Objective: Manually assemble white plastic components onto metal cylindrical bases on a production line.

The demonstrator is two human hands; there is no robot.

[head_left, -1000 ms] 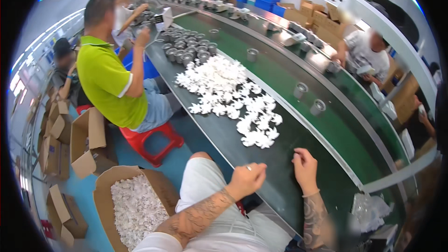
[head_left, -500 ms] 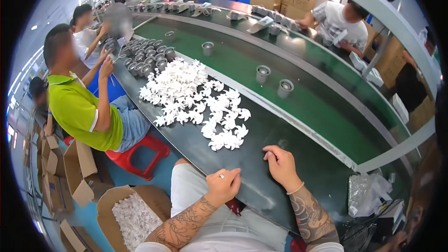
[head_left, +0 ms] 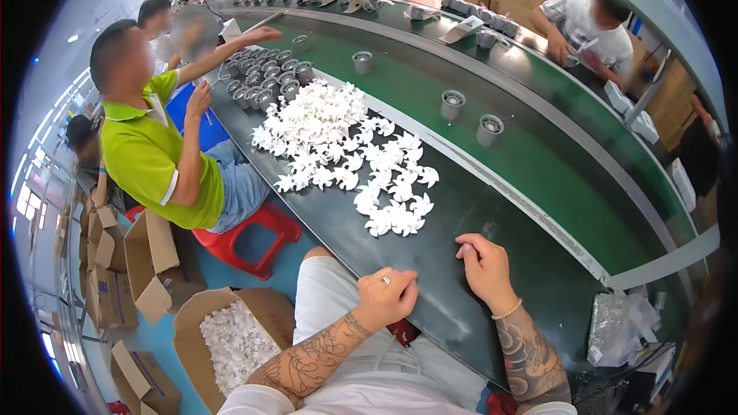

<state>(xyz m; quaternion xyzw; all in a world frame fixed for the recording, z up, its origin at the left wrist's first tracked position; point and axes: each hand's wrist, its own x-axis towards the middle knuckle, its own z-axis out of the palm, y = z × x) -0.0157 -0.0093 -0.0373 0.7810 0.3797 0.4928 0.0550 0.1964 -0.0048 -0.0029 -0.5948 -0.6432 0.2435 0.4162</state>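
My left hand (head_left: 387, 298) rests at the near edge of the dark work surface (head_left: 530, 307), fingers curled in, a ring on one finger. Nothing shows in it. Farther right, my right hand (head_left: 486, 270) lies on the same surface, loosely closed and holding nothing that I can see. Its index finger is bent toward the left. Beyond both hands, apart from them, a pile of small white bladed plastic wheels (head_left: 319, 119) spreads out, with a looser cluster (head_left: 396, 219) at its near end.
Grey cup-shaped housings (head_left: 265, 81) stand grouped behind the pile; several more (head_left: 490, 131) sit on the green conveyor belt (head_left: 538, 177). A co-worker in a green shirt (head_left: 157, 150) sits at left on a red stool (head_left: 257, 242). An open carton (head_left: 192, 330) of white pieces stands lower left.
The view has swung slightly left. The green-shirted co-worker has stretched one arm out toward the belt. My hands stay nearly in place on the surface.
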